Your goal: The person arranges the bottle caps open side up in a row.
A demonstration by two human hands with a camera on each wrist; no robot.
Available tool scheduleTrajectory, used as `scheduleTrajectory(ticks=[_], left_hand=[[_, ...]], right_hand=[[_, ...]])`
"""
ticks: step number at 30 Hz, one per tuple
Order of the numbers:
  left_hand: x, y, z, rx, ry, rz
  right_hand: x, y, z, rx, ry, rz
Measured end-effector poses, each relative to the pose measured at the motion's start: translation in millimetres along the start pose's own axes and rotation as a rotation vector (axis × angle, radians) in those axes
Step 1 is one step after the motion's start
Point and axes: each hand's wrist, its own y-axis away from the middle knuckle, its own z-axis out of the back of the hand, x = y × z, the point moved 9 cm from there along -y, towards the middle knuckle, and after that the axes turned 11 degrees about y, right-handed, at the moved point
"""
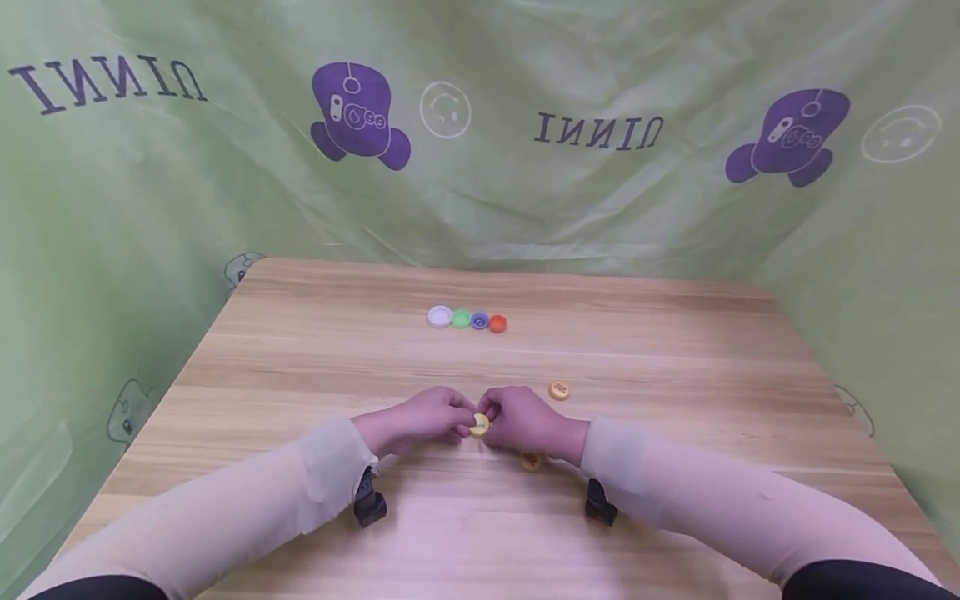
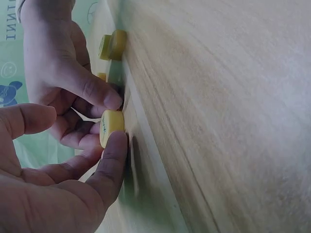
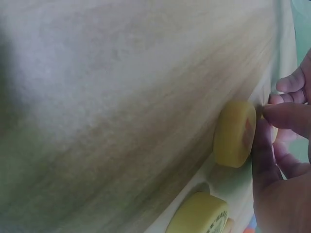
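My left hand (image 1: 427, 417) and right hand (image 1: 525, 423) meet near the middle of the table, a small round yellow cap (image 1: 480, 426) pinched between their fingertips. In the left wrist view the cap (image 2: 112, 124) stands on edge with dark lettering on its face, my left thumb at one side and the right thumb at the other. The right fingers hide most of it in the right wrist view. A second yellow cap (image 1: 531, 461) lies by the right wrist, lettered side up. Another yellow cap (image 1: 558, 390) lies beyond the right hand.
Farther back on the wooden table (image 1: 337, 333), a white cap (image 1: 439, 317), a green cap (image 1: 461, 318), a purple cap (image 1: 480, 320) and a red cap (image 1: 498, 323) stand side by side in a row. A green printed curtain (image 1: 480, 208) surrounds the table's back and sides.
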Motion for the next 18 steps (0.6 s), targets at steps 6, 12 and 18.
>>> scheduleTrajectory(ticks=[6, 12, 18], left_hand=[[-3.4, -8.9, 13.6, -0.049, 0.005, -0.028], [-18.7, -19.7, 29.8, -0.131, 0.086, -0.109], [-32.1, -28.7, 41.1, -0.199, 0.136, -0.185]], right_hand=[[3.2, -1.6, 13.6, -0.019, -0.081, 0.0], [-3.5, -11.6, 31.4, -0.059, -0.298, -0.089], [-9.0, -23.3, 42.1, -0.082, -0.453, -0.131]])
